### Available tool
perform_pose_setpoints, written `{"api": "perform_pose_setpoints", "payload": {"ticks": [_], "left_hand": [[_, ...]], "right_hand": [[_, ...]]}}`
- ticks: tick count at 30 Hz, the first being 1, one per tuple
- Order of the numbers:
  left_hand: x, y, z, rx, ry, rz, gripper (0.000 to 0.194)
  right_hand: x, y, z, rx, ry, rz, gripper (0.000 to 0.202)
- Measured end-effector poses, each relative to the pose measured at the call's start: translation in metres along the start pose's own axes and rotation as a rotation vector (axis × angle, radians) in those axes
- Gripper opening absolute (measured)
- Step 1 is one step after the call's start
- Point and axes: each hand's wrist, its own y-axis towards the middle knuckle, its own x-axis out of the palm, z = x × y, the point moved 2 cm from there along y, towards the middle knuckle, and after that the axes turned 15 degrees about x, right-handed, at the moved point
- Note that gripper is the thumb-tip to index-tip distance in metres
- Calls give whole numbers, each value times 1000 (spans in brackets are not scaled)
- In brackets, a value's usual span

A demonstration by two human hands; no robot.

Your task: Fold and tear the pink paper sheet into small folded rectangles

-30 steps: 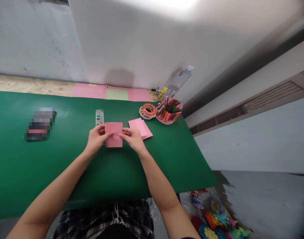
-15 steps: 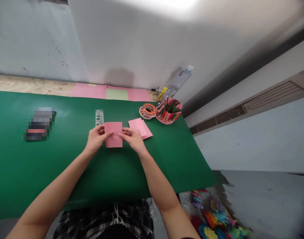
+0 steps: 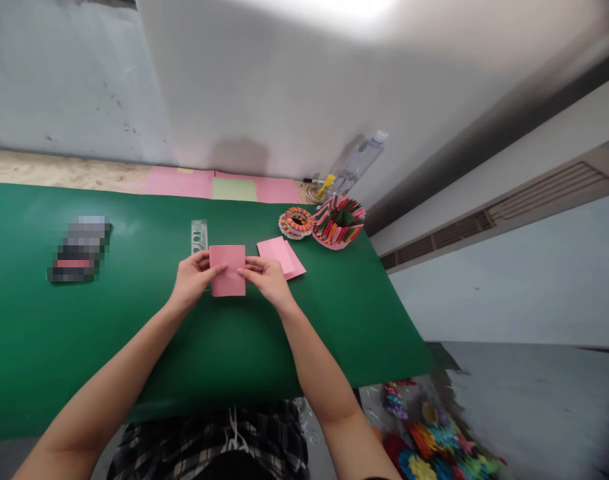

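Observation:
Between my hands, above the green table [image 3: 134, 347], is a pink piece of paper [image 3: 228, 283], nearly square and held upright. My left hand [image 3: 190, 280] pinches its left side, thumb on the near face and fingers behind. My right hand [image 3: 267, 279] grips the right side the same way. A clear stencil ruler [image 3: 199, 230] lies behind my left hand and is partly covered by it. Just beyond my right hand, more pink paper [image 3: 274, 250] rests on the table, in overlapping pieces.
At the right back stand a ring of folded paper [image 3: 295, 223] and a larger folded-paper piece [image 3: 338, 227]. A clear bottle [image 3: 359, 160] leans by the wall. Pink sheets [image 3: 179, 183] line the back edge. A pixelated, dark phone-like object [image 3: 79, 250] lies left. Colourful paper pieces [image 3: 434, 437] sit low right.

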Motion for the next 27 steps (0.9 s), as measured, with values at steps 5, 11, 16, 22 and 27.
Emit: {"api": "perform_pose_setpoints", "payload": {"ticks": [5, 11, 16, 22, 27], "left_hand": [[2, 0, 3, 16, 30, -22, 48], [0, 3, 6, 28, 74, -115, 38], [-4, 5, 11, 10, 9, -139, 36], [-3, 3, 15, 6, 41, -79, 33], [-3, 4, 9, 79, 50, -45, 29]], "right_hand": [[-3, -1, -1, -30, -30, -2, 46], [-11, 2, -4, -63, -53, 18, 47], [-17, -1, -10, -45, -29, -21, 43], [-17, -6, -14, -40, -14, -40, 41], [-18, -3, -11, -22, 11, 33, 46]]}}
